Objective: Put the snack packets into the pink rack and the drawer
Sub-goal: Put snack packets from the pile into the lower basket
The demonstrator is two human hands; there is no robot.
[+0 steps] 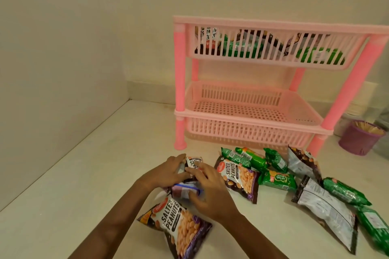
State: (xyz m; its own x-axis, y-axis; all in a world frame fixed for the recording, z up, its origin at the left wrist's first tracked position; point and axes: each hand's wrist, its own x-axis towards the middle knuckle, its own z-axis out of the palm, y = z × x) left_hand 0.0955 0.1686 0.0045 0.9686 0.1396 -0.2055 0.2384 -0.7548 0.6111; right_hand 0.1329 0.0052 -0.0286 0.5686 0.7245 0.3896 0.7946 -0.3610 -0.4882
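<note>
Nearest the camera, a salted peanuts packet (179, 225) lay face up on the pale counter (84, 174), just below the wrists. Beyond it, the left hand (168, 172) and right hand (210, 191) clasped a small bundle of packets (192, 164) between them, fingers curled round its sides and top. Whether the bundle touched the counter could not be told.

To the right, loose packets lay scattered: a second peanuts packet (237, 178), green packets (277, 180) and silver-backed packets (328, 210), strewn before the rack's front. Farther back stood the pink rack (180, 82), its top tray (273, 27) holding stored packets (237, 48). A purple cup (357, 141) of wooden sticks stood beside the rack's right front leg.
</note>
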